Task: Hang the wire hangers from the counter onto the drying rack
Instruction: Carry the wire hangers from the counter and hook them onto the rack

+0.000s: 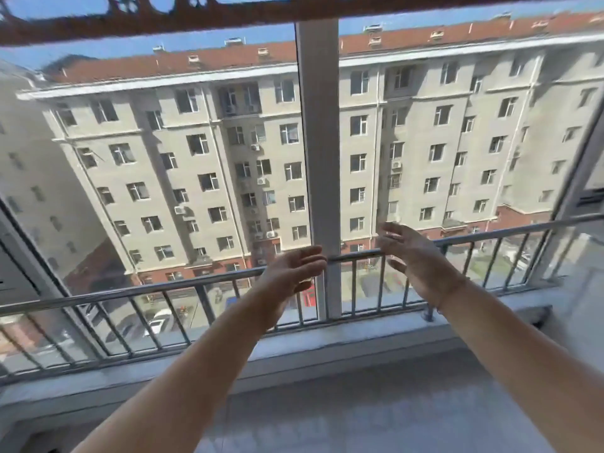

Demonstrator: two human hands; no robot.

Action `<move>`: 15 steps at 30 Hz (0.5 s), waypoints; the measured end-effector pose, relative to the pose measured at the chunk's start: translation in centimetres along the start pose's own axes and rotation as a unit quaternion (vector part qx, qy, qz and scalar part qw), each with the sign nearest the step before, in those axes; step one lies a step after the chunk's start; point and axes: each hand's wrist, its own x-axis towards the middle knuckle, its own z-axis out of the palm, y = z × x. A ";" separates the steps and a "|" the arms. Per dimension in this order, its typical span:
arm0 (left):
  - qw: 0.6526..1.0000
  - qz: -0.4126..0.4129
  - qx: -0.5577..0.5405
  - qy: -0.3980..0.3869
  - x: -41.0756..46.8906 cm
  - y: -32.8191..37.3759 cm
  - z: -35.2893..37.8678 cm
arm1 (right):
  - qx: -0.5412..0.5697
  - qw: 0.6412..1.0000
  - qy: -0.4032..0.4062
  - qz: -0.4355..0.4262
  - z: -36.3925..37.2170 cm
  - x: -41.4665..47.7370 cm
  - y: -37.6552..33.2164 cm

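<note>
Both my arms reach forward over a pale counter (376,416) toward the window. My left hand (294,269) is raised in front of the railing, fingers straight and loose, holding nothing. My right hand (411,256) is up a little higher to its right, palm turned inward, fingers spread and empty. A brown openwork bar (163,21) runs across the top of the view above the hands; I cannot tell if it belongs to the drying rack. No wire hanger is visible.
A metal railing (130,292) with vertical bars runs along the window sill. A white window post (318,152) stands between the hands. A slanted window frame (575,178) is at the right. Outside are apartment blocks and parked cars below.
</note>
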 end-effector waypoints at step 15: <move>0.957 0.048 0.052 -0.281 10.9 0.6 33.5 | -0.051 0.958 0.277 -0.046 -32.0 -9.4 -4.4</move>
